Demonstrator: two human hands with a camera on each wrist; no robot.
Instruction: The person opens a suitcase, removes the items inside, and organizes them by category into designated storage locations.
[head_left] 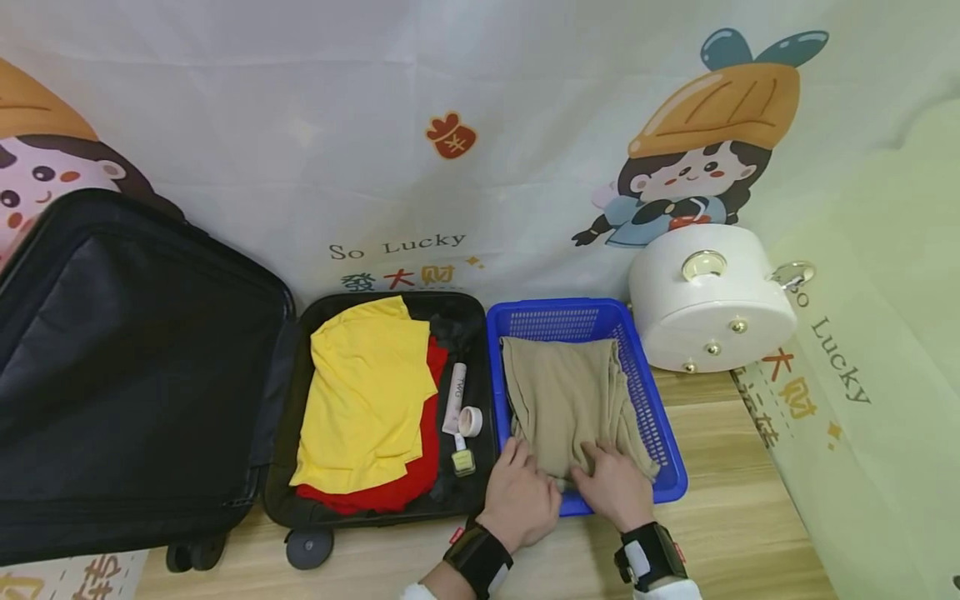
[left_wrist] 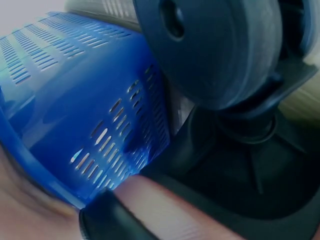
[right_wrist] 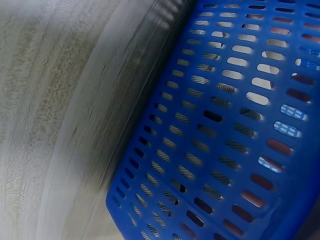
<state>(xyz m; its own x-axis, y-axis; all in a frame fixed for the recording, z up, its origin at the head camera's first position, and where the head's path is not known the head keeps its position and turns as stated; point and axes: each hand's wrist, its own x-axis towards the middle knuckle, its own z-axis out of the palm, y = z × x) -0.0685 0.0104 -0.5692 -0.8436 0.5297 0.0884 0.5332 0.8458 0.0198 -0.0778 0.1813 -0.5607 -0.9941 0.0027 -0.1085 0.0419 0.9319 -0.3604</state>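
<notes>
In the head view, a folded khaki garment (head_left: 566, 400) fills most of a blue plastic basket (head_left: 667, 425). My left hand (head_left: 520, 504) bends over the basket's near left corner and grips the garment's near edge; its fingertips are partly hidden. At the near right part of the same edge, my right hand (head_left: 618, 487) holds the fabric with thumb and fingers, and folds gather there. The left wrist view shows the basket's inner wall (left_wrist: 90, 100) beside a blurred finger (left_wrist: 160, 205). Slotted basket side (right_wrist: 215, 130) fills much of the right wrist view.
Left of the basket lies an open black suitcase (head_left: 480, 333), its lid (head_left: 150, 375) raised. Inside are a yellow garment (head_left: 367, 392), a red one (head_left: 430, 442), a white tube (head_left: 454, 398), a small jar (head_left: 470, 422) and a small bottle (head_left: 463, 460). A white pot (head_left: 712, 300) lies tipped behind right.
</notes>
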